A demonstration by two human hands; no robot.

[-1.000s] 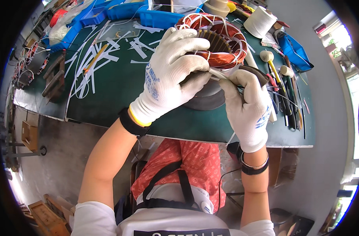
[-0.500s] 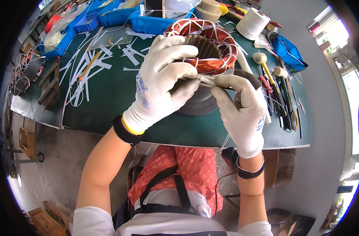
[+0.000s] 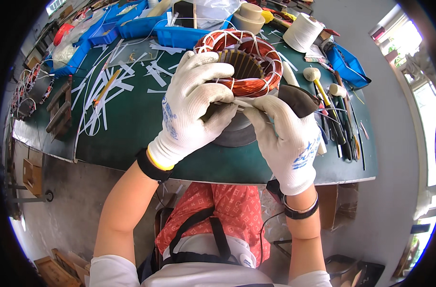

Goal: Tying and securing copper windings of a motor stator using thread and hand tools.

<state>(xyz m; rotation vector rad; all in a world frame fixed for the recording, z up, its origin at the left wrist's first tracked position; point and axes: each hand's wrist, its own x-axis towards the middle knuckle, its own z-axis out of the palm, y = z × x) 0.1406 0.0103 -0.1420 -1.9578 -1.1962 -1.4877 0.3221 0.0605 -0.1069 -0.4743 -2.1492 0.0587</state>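
Note:
A motor stator with a ring of copper windings (image 3: 256, 87), laced with white cord, stands on the bench in front of me. Its slotted core (image 3: 242, 62) shows inside the ring. My left hand (image 3: 187, 103), in a white knit glove, is closed at the ring's near left side, thumb and index finger pinching thin white strands (image 3: 243, 102). Just right of it, my gloved right hand (image 3: 287, 138) pinches the same strands below the ring's near edge. Whether these are cord or sleeved leads, I cannot tell. A dark curved piece (image 3: 299, 101) shows behind my right hand.
White paper strips (image 3: 105, 91) and a yellow-handled tool (image 3: 108, 86) lie left on the green bench (image 3: 132, 148). Blue bins (image 3: 179, 37) line the back. Mallets (image 3: 312, 74) and long tools lie right, near a white thread cone (image 3: 302, 32). A wooden frame (image 3: 60, 112) stands far left.
My right hand has shifted slightly left and turned, closer to my left hand. The stator appears a little lower and further left. Both hands keep pinching the strands.

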